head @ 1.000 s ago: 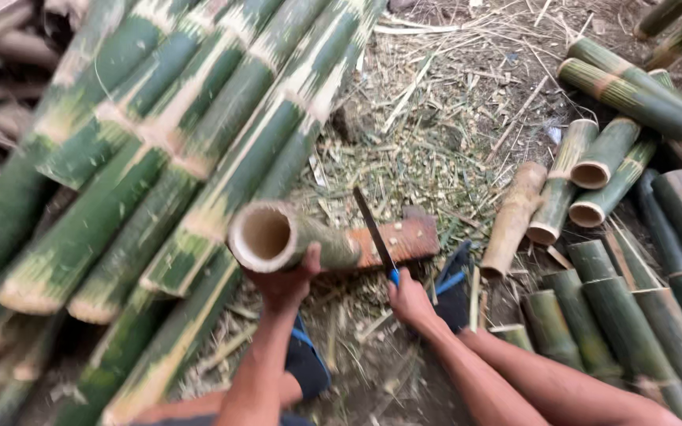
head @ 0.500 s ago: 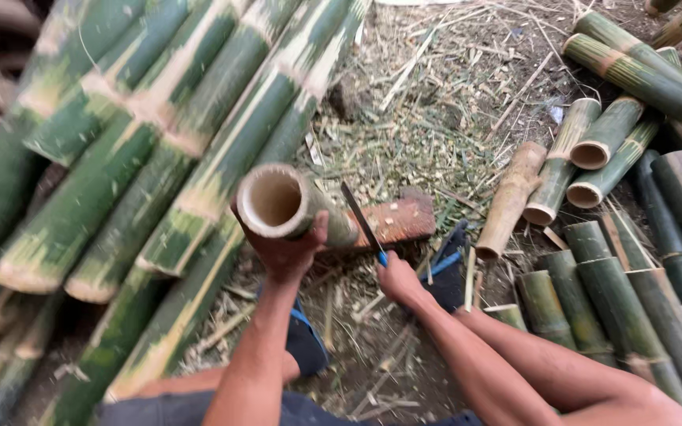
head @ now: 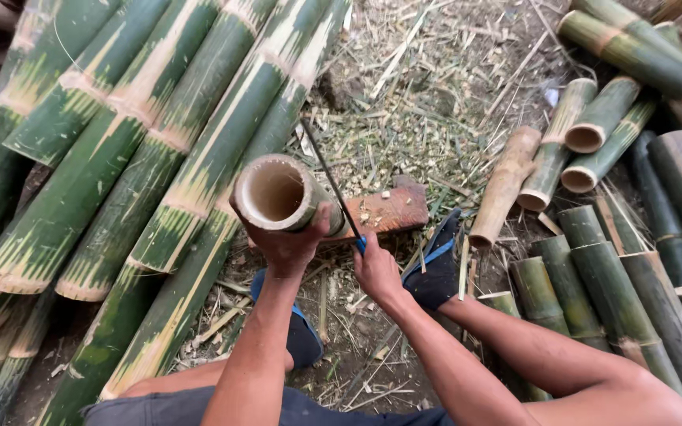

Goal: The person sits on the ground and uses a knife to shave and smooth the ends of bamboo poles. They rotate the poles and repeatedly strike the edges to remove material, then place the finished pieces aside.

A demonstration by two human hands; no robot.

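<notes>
Sawing step: left hand (head: 290, 241) clamped on hollow green bamboo section (head: 278, 193), right hand (head: 376, 272) closed on thin-bladed handsaw (head: 329, 185). Next: steady strokes.

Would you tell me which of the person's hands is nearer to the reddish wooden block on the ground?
The right. The right hand grips the saw handle just in front of the wooden block; the left hand holds the bamboo section farther to its left.
</notes>
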